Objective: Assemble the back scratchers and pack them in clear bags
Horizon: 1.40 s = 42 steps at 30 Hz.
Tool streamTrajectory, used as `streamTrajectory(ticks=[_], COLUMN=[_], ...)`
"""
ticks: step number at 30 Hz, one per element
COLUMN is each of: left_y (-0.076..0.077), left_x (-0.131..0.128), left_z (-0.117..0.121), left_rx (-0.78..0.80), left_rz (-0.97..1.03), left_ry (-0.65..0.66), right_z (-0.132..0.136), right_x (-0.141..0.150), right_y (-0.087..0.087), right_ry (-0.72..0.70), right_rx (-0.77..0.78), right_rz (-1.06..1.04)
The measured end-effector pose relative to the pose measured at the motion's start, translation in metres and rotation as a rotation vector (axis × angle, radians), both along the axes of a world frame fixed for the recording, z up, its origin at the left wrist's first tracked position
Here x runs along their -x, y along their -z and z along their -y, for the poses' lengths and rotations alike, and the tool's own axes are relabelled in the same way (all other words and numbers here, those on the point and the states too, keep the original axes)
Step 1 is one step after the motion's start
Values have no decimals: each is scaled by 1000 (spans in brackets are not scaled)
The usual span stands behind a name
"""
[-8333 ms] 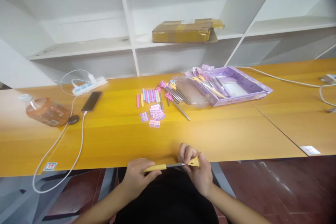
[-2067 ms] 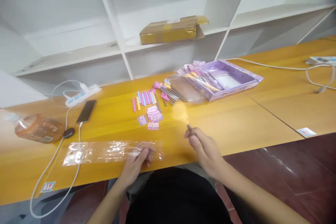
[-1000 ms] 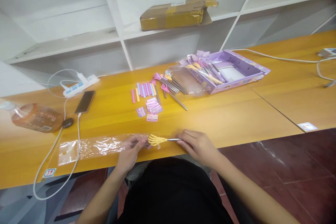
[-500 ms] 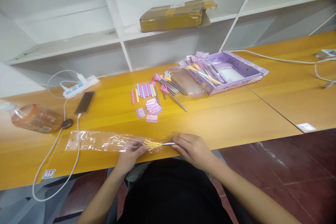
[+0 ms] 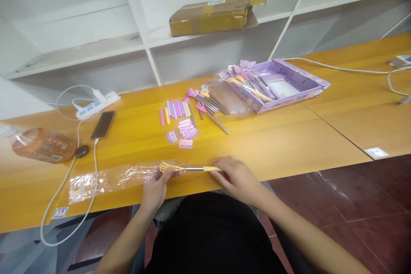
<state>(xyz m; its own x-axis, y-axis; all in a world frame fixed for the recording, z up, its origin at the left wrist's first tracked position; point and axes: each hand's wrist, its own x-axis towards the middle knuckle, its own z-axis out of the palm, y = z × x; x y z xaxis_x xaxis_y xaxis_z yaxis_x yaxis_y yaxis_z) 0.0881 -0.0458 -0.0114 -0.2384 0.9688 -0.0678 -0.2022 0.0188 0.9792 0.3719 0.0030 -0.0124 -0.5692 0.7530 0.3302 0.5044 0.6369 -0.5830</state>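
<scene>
A yellow back scratcher (image 5: 194, 168) with a hand-shaped head, a metal rod and a yellow handle lies level between my hands. My left hand (image 5: 154, 190) pinches near its head, together with the end of a long clear plastic bag (image 5: 128, 175) that stretches left over the table. The head appears to be at the bag's mouth; whether it is inside I cannot tell. My right hand (image 5: 237, 180) is closed on the handle's end. Farther back lie several back scratchers (image 5: 212, 102), coloured handle sleeves (image 5: 176, 110) and small printed cards (image 5: 186, 130).
A purple box (image 5: 295, 96) holds bagged back scratchers, with more clear bags (image 5: 224, 96) beside it. To the left are a phone (image 5: 102, 124), a power strip (image 5: 99, 105), a bottle (image 5: 44, 144) and a white cable (image 5: 69, 177). A taped carton (image 5: 212, 17) rests on the shelf.
The back scratcher has shifted left, its head farther along over the bag. Its yellow handle now shows beside my right hand. The bag has slid left.
</scene>
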Motion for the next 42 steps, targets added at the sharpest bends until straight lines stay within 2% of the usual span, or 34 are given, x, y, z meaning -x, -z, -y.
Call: streamTrajectory(ticks=[3, 9, 13, 16, 20, 23, 27, 31, 36, 39, 42], left_y=[1, 4, -4, -9, -9, -5, -1, -2, -9, -9, -6], left_x=[0, 9, 10, 8, 6, 6, 7, 3, -1, 0, 4], left_z=[0, 7, 6, 7, 12, 12, 7, 2, -3, -4, -5], left_rx=[11, 3, -37, 18, 142, 104, -28, -13, -17, -36, -39], left_rz=[-6, -128, -178, -217, -283, -281, -153, -11, 149, 206, 217], left_ry=[-19, 229, 238, 267, 344, 394, 296, 148, -61, -156, -169], right_z=[-3, 4, 7, 6, 6, 6, 7, 8, 8, 5, 1], right_x=[-6, 1, 7, 6, 6, 7, 6, 3, -6, -15, -24], right_y=[-3, -3, 0, -1, -2, -3, -6, -9, -4, 1, 4], right_ry=[-40, -109, -156, -168, -169, -163, -146, -140, -206, -226, -277], right_rx=[92, 122, 104, 112, 124, 143, 177, 227, 279, 428, 624], right_rz=[-29, -62, -80, -101, -115, -103, -102, -131, -194, -316, -463])
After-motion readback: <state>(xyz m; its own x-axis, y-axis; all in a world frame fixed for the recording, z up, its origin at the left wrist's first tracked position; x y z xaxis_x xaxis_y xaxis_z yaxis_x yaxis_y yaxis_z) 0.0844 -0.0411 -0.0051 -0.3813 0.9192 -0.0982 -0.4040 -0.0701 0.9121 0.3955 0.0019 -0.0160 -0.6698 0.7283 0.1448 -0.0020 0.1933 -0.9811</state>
